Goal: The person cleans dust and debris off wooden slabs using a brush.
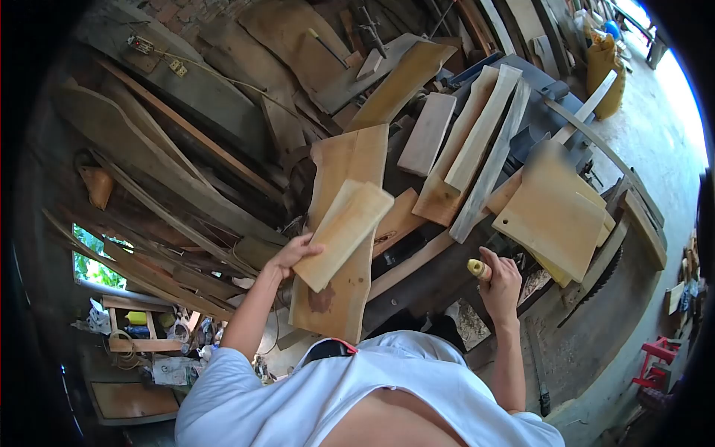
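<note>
My left hand (296, 255) grips the near left edge of a short, light wooden board (345, 232), its thumb on the upper face. Beneath that piece lies a longer plank (334, 298) with one wavy edge and a dark reddish stain near its close end. My right hand (500, 287) is closed around a pale yellow, rounded object (477, 267) like a tool handle, with most of it hidden in the fist. To the right of this hand is a stack of thin, flat boards (555, 223), the top one with a small hole near its corner.
Thick wooden beams (465, 145) and a greyish block (428, 134) lie ahead. A toothed saw blade (593, 289) sits at the right, beside the boards. Long slabs (141, 141) crowd the left. A red stool (655, 361) stands on the floor at far right.
</note>
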`<state>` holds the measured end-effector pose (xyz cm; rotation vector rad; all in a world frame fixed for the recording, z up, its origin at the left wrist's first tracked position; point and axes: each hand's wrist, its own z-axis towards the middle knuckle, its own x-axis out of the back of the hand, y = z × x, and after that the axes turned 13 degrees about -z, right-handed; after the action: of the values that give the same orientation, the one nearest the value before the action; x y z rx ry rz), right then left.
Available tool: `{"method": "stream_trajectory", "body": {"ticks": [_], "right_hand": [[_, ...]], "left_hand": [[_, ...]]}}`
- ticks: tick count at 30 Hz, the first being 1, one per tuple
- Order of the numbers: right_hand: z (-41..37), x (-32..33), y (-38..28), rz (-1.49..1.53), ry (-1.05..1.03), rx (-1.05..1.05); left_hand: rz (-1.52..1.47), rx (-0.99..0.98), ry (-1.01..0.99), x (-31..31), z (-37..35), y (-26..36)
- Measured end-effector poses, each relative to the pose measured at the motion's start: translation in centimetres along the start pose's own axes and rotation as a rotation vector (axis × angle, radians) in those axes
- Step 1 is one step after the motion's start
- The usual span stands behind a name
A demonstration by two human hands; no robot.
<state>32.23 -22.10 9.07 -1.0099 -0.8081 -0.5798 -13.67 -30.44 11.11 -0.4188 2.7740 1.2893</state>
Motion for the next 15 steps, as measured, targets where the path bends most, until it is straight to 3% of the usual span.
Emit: {"method": "stream_trajectory", "body": {"ticks": [5, 8, 12, 14, 15], "right_hand": [[2.7, -0.7, -1.7, 0.029, 0.004, 0.096], [3.3, -1.1, -2.6, 0.048, -0.039, 0.138], [3.3, -1.4, -3.3, 0.079, -0.073, 0.169], [3.0, -1.1, -3.5, 0.059, -0.041, 0.173], [2.9, -0.8, -3.6, 0.063, -0.014, 0.181]], "left_hand": [[0.02, -0.134, 0.163, 0.5, -0.4, -3.7], [0.267, -0.264, 0.22, -2.5, 0.0, -1.7], [0.55, -0.564, 0.187, -6.6, 7.7, 0.5], [0.474, -0.493, 0.063, -11.0, 11.8, 2.9], [0.555, -0.591, 0.135, -11.9, 16.5, 1.9]]}}
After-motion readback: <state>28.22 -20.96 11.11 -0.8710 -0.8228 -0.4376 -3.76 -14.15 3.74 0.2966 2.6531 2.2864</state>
